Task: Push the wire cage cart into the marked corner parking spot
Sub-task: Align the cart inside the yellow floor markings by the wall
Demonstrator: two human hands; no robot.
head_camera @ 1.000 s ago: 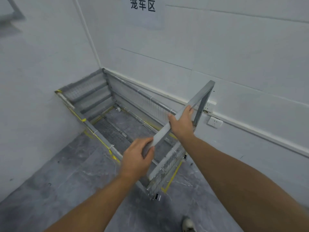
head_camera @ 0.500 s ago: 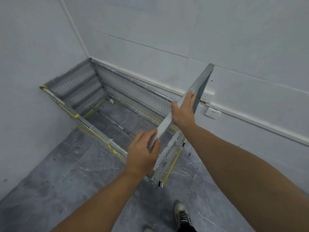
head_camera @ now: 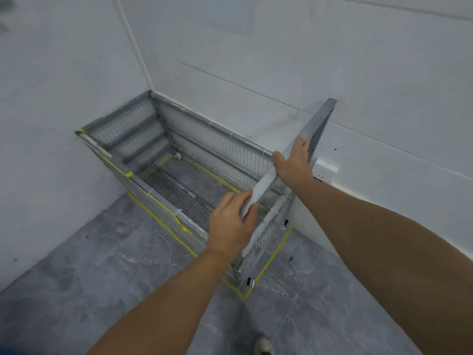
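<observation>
- Down in the corner where two white walls meet, the cart sits with its far end and long side close against the walls.
- Yellow tape on the grey floor outlines the spot; the cart's near corner and caster sit just inside the tape's corner.
- Both bare forearms reach forward and down from the lower edge of the view.
- Left hand is at the lower part of the slanted grey bar, its fingers curled around the bar in a grip, thumb on the near side.
- Right hand is higher on the same bar, palm laid on it, fingers wrapped over its edge, wrist bent back.
- A shoe shows at the bottom edge.
- A socket is on the wall just beyond the right hand.
</observation>
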